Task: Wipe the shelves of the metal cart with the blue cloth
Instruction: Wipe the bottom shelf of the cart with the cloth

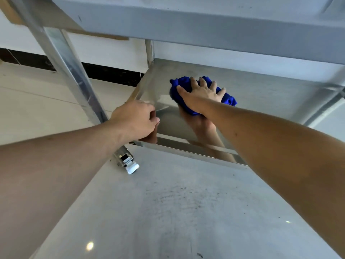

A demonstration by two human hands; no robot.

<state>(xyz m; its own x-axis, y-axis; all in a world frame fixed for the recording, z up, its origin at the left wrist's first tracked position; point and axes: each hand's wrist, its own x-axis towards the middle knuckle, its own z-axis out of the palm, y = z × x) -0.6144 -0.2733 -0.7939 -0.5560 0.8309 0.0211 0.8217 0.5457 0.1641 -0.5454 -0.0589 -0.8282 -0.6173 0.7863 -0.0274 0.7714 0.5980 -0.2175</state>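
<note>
A: Steel cart, lower shelf is where the blue cloth sits, far middle.

B: yep, right hand flat on it, fingers spread. Left hand grips curled round the shelf's near-left edge. Caster nearest.

Two bare forearms come in from the near side, one at the left, one at the right, and neither has a sleeve anywhere along the length that shows. No watch, no band, no bracelet sits at either wrist. The left hand wears no glove and no ring that can be made out. The right hand is ungloved too, its fingers plain, the nails short and unpainted. A small dark mark sits on the right forearm, partway up from the wrist.
</note>
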